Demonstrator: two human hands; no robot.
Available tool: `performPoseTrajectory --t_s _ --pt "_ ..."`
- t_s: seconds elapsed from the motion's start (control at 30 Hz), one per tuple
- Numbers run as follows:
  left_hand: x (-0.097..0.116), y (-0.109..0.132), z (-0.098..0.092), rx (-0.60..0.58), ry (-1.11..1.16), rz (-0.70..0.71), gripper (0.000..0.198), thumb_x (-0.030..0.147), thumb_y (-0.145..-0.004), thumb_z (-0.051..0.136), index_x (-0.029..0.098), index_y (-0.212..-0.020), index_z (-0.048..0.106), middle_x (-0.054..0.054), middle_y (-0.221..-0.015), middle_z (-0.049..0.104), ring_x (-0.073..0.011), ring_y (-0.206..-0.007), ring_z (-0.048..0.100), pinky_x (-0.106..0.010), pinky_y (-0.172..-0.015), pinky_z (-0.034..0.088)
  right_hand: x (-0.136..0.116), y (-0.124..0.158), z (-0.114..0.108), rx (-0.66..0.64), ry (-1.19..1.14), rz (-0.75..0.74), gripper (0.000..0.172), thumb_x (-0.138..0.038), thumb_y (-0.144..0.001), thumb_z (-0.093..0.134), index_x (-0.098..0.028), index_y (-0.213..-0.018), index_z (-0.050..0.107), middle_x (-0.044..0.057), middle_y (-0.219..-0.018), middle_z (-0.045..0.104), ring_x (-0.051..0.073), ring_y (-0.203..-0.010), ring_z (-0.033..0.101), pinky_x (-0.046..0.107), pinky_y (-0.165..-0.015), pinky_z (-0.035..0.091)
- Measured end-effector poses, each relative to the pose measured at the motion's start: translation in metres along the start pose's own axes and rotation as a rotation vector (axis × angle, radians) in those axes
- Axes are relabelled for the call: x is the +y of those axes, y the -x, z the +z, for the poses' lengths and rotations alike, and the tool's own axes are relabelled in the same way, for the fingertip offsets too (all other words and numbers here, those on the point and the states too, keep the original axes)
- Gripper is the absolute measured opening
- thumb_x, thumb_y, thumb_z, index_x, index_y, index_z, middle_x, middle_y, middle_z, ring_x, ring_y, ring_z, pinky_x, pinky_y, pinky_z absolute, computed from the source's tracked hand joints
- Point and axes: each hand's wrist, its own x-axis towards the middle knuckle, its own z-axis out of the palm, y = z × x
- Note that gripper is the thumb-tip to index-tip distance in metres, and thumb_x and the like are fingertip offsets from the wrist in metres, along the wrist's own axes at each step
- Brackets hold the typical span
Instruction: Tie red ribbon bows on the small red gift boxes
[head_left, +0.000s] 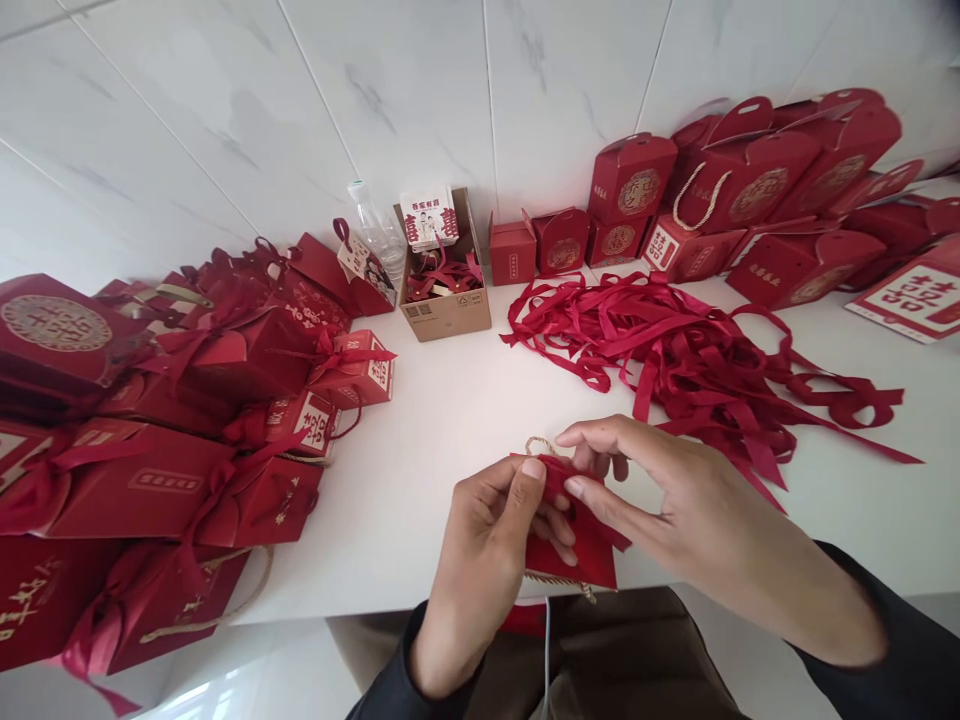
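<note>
A small red box [592, 550] with twisted cord handles is at the table's front edge, partly hidden by my hands. My left hand [499, 520] pinches a red ribbon [553, 478] on top of the box between thumb and fingers. On the right, my right hand [637, 480] has its thumb against the ribbon, with its index finger stretched out apart above it. A loop of the cord [538, 443] shows just behind the fingers. The ribbon's tail hangs over the box's right side.
A heap of loose red ribbons [675, 350] lies behind my right hand. Many ribbon-tied red boxes [165, 480] are piled at left. A cardboard box [448, 315] stands near the wall beside a clear bottle [379, 230]. More red boxes [757, 180] line the back right.
</note>
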Motion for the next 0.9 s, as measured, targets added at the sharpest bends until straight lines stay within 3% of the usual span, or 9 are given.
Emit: performPoseTrajectory --t_s 0.13,0.33,0.5,0.7,0.9 --pt "0.0002 -0.0013 0.0019 -0.014 0.026 0.008 0.036 0.049 -0.087 0.08 0.014 -0.089 0.073 0.001 -0.066 0.066 -0.008 -0.056 0.061 -0.018 -0.056 0.054 -0.0004 -0.0031 0.0029 0.001 -0.026 0.031 0.019 -0.017 -0.098 0.062 -0.029 -0.113 0.061 -0.006 -0.102 0.077 0.011 -0.091 0.075 0.021 -0.08 0.055" --pt "0.0015 -0.0019 0.0027 -0.012 0.014 0.032 0.035 0.046 -0.092 0.074 0.014 -0.081 0.074 0.0 -0.068 0.065 -0.0075 -0.055 0.06 -0.017 -0.054 0.054 -0.002 -0.0046 0.0027 -0.025 -0.041 0.021 0.006 -0.025 -0.106 0.058 -0.027 -0.107 0.063 -0.003 -0.105 0.074 0.012 -0.098 0.072 0.023 -0.085 0.054" --pt "0.0048 -0.0003 0.0029 -0.025 -0.018 0.034 0.03 0.042 -0.095 0.071 0.014 -0.085 0.077 -0.002 -0.073 0.068 -0.0072 -0.056 0.06 -0.016 -0.053 0.053 -0.0023 -0.0018 0.0028 -0.041 -0.029 -0.001 0.011 -0.021 -0.106 0.055 -0.025 -0.098 0.06 -0.003 -0.096 0.068 0.011 -0.086 0.068 0.023 -0.076 0.051" --pt "0.0053 -0.0023 0.0035 -0.016 -0.007 0.016 0.024 0.035 -0.095 0.069 0.015 -0.088 0.079 -0.002 -0.07 0.07 -0.0071 -0.054 0.06 -0.016 -0.051 0.052 0.0007 0.0006 0.0067 -0.031 0.0 0.009 0.007 -0.022 -0.106 0.053 -0.026 -0.102 0.057 -0.002 -0.095 0.069 0.013 -0.081 0.067 0.025 -0.069 0.051" --pt "0.0049 -0.0011 0.0034 -0.023 -0.024 0.026 0.03 0.043 -0.093 0.073 0.014 -0.091 0.08 -0.001 -0.068 0.068 -0.0081 -0.057 0.061 -0.017 -0.055 0.055 -0.0001 -0.0012 0.0078 -0.044 -0.007 0.048 0.01 -0.019 -0.103 0.053 -0.026 -0.097 0.056 -0.002 -0.092 0.068 0.012 -0.077 0.066 0.024 -0.067 0.05"
